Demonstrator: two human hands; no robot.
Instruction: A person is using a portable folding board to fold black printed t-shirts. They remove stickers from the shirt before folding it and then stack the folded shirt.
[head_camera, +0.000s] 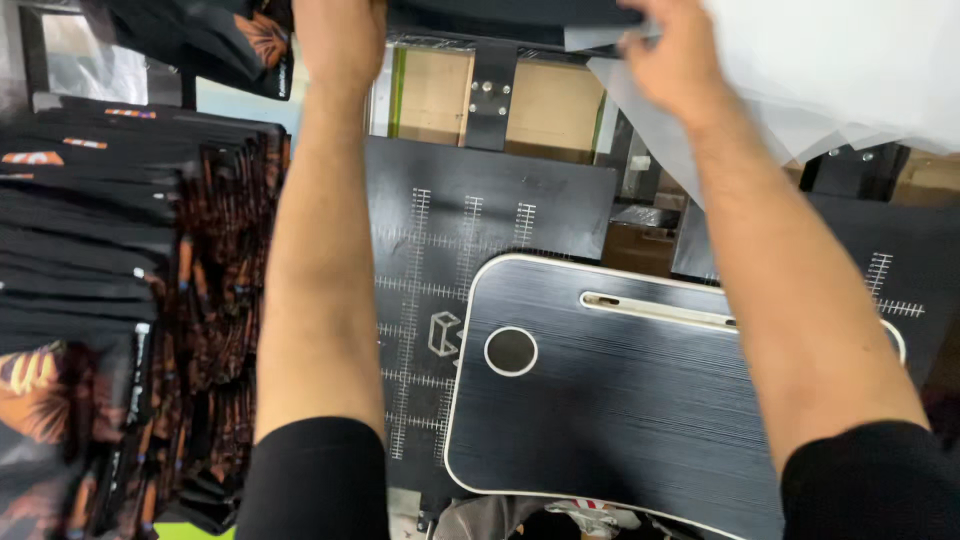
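2 bare arms reach up over a black board (620, 400) toward white sheets (830, 70).

Left of the board lies a stack of black printed garments (110, 300). Above the board, the right hand (675, 55) pinches the sheets' edge; the left hand (340, 35) is cut off, fingers not visible.

Left hand (340, 35) cut off at the top edge, fingers unseen. Right hand (672, 55) blurred, fingertips lost behind white sheets (830, 70).
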